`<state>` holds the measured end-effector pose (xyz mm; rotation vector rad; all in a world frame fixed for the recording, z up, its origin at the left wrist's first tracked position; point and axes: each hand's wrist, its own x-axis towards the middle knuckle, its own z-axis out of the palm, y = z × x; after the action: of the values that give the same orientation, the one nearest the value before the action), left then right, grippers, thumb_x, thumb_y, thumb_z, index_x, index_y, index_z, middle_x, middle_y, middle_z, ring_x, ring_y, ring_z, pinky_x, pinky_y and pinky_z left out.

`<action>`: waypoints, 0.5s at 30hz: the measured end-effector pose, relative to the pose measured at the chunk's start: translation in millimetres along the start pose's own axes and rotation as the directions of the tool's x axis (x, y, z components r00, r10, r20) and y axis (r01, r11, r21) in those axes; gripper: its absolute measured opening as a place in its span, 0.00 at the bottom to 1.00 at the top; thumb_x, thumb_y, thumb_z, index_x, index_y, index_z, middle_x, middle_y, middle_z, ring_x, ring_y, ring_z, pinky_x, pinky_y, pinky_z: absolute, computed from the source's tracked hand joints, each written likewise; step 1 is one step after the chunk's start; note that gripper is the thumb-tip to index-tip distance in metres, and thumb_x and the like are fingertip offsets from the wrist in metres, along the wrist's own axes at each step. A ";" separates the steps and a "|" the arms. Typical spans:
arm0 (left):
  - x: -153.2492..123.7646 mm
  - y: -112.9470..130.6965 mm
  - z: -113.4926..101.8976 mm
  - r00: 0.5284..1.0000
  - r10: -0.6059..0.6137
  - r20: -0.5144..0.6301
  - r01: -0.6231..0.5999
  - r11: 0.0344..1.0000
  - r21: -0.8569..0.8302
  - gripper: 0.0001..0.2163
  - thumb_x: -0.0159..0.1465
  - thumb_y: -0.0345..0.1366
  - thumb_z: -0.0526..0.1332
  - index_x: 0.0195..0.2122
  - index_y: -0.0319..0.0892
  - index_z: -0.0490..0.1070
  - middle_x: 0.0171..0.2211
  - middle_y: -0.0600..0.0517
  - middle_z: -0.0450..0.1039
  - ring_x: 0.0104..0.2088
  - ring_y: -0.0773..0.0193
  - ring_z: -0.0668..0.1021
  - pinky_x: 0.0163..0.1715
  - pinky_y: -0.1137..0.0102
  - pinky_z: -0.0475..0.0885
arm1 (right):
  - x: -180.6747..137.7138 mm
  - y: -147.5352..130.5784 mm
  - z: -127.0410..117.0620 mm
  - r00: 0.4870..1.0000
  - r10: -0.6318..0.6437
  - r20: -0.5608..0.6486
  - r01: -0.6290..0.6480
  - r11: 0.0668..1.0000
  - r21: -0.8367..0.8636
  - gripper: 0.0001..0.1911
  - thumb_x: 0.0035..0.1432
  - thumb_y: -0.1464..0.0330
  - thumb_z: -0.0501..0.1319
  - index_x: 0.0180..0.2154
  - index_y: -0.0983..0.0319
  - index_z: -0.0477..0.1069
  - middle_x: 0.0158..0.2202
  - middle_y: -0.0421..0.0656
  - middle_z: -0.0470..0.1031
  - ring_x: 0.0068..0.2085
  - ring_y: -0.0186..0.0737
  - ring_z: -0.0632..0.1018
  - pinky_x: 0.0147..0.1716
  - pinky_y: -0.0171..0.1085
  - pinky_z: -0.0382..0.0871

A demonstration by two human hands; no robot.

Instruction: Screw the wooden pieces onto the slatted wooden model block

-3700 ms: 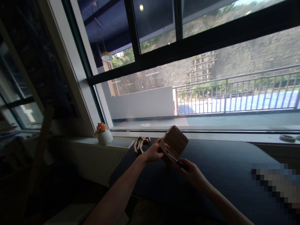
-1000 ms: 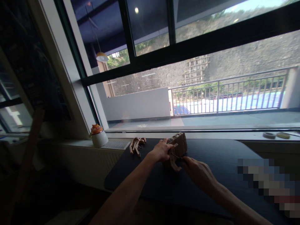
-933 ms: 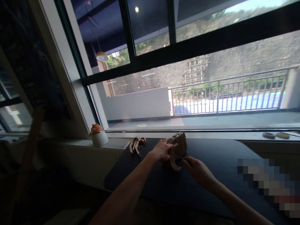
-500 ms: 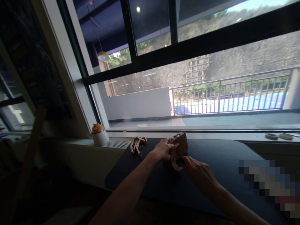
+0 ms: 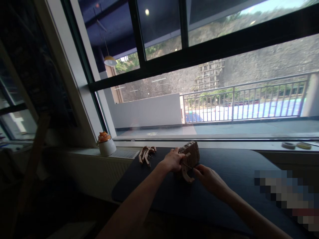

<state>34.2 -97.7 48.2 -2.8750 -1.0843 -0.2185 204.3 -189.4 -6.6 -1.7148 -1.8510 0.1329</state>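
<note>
My left hand (image 5: 173, 160) is closed around a curved wooden piece (image 5: 186, 174), pressing it to the side of a brown wooden block (image 5: 193, 158) that stands tilted on the dark table. The curved end of the piece sticks out below my fingers. In my closed right hand (image 5: 204, 174) is a screwdriver (image 5: 188, 166). Its thin shaft points left at the curved piece, and my fingers hide most of the handle. More curved wooden pieces (image 5: 144, 153) lie in a small pile left of my hands, with several small screws (image 5: 150, 157) beside them.
The dark table (image 5: 231, 186) stands against the windowsill. At its left is a radiator cover with a grille (image 5: 123, 153) and a white pot with an orange top (image 5: 107, 147). Two rolls of tape (image 5: 288, 145) rest on the sill at right. A blurred-out patch (image 5: 286, 192) covers the table's right side.
My right hand has turned slightly at the screwdriver, its fingers now more curled. My left hand, the block and the curved piece stay in place.
</note>
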 end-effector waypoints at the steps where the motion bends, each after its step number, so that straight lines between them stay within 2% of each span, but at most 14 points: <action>1: -0.2 0.1 -0.5 1.000 -0.001 0.003 0.001 1.000 0.004 0.20 0.53 0.38 0.61 0.48 0.46 0.69 0.56 0.44 0.54 0.53 0.47 0.66 0.50 0.58 0.67 | -2.8 -1.5 -1.2 1.000 -0.008 -0.010 0.007 1.000 -0.019 0.12 0.59 0.62 0.53 0.39 0.61 0.70 0.27 0.41 0.77 0.26 0.39 0.77 0.21 0.33 0.58; 3: -0.8 0.3 -1.2 1.000 -0.003 0.006 0.003 1.000 0.009 0.20 0.54 0.39 0.60 0.49 0.46 0.69 0.56 0.45 0.54 0.52 0.48 0.66 0.50 0.58 0.67 | -9.7 -4.1 -3.6 0.999 -0.040 -0.033 0.038 0.997 -0.063 0.15 0.55 0.67 0.56 0.46 0.60 0.67 0.32 0.43 0.78 0.29 0.42 0.77 0.23 0.34 0.57; 6: -1.3 0.2 -0.9 1.000 -0.005 0.008 0.005 1.000 0.012 0.19 0.54 0.40 0.60 0.48 0.47 0.69 0.56 0.46 0.54 0.51 0.49 0.67 0.50 0.58 0.68 | -19.2 -4.5 -5.2 0.992 -0.122 -0.043 0.117 0.987 -0.109 0.14 0.57 0.73 0.52 0.44 0.59 0.67 0.39 0.46 0.76 0.33 0.42 0.77 0.26 0.35 0.57; 10: -1.4 -0.2 0.9 1.000 -0.010 0.006 0.009 1.000 0.015 0.19 0.54 0.39 0.60 0.49 0.47 0.68 0.56 0.45 0.54 0.52 0.48 0.66 0.50 0.59 0.67 | -23.7 -2.1 -1.1 0.978 -0.202 -0.057 0.194 0.974 -0.116 0.13 0.59 0.74 0.49 0.42 0.61 0.70 0.36 0.48 0.75 0.34 0.43 0.76 0.29 0.36 0.58; 13: -1.6 0.4 1.0 1.000 -0.017 0.005 0.017 1.000 0.016 0.19 0.54 0.39 0.60 0.48 0.47 0.69 0.56 0.45 0.54 0.53 0.47 0.65 0.50 0.59 0.68 | -19.6 -1.7 4.5 0.989 -0.133 -0.070 0.128 0.989 -0.068 0.13 0.62 0.68 0.49 0.40 0.63 0.70 0.33 0.47 0.77 0.32 0.43 0.76 0.28 0.36 0.60; 15: -1.8 1.2 0.3 1.000 -0.019 0.005 0.019 1.000 0.016 0.18 0.55 0.40 0.60 0.47 0.46 0.69 0.56 0.45 0.54 0.52 0.48 0.66 0.50 0.59 0.68 | -13.8 -1.3 7.5 0.996 -0.062 -0.061 0.061 0.998 -0.015 0.17 0.64 0.64 0.46 0.35 0.63 0.71 0.28 0.45 0.77 0.28 0.41 0.77 0.25 0.35 0.60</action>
<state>33.7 -99.7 47.6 -2.8541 -1.1093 -0.2031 199.3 -200.1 -17.0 -1.6505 -1.8615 0.0428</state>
